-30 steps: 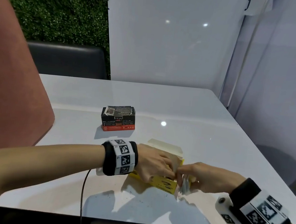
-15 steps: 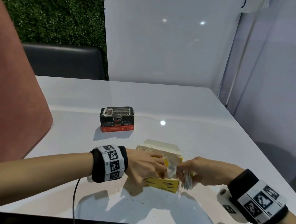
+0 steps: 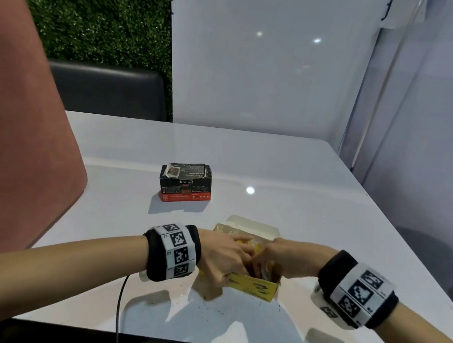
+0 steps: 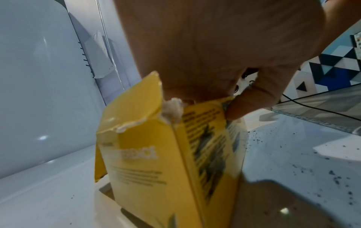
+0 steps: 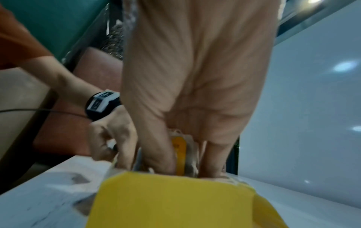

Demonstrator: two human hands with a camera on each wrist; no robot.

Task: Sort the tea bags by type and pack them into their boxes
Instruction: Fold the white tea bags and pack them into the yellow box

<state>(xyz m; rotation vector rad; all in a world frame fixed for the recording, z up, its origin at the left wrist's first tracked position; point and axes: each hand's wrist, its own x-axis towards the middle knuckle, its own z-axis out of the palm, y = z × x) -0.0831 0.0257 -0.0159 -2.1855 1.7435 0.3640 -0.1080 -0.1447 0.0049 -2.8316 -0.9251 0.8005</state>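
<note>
As both hands close over the open yellow tea box (image 3: 253,286), the packing of this type looks nearly done: half a second ago the right hand (image 3: 280,256) held white tea bags at the box's right end, and now its fingers (image 5: 162,148) are sunk into the box, pinching a yellow-tagged tea bag (image 5: 179,155). The left hand (image 3: 222,256) grips the box's near left corner, thumb (image 4: 252,104) curled over the wall. On the glossy white table (image 3: 327,208), dark tea dust lies scattered beside the box. A black-and-red tea box (image 3: 185,182) sits closed, well apart, farther back. Behind stand white panels, a dark seat and a green hedge wall.
</note>
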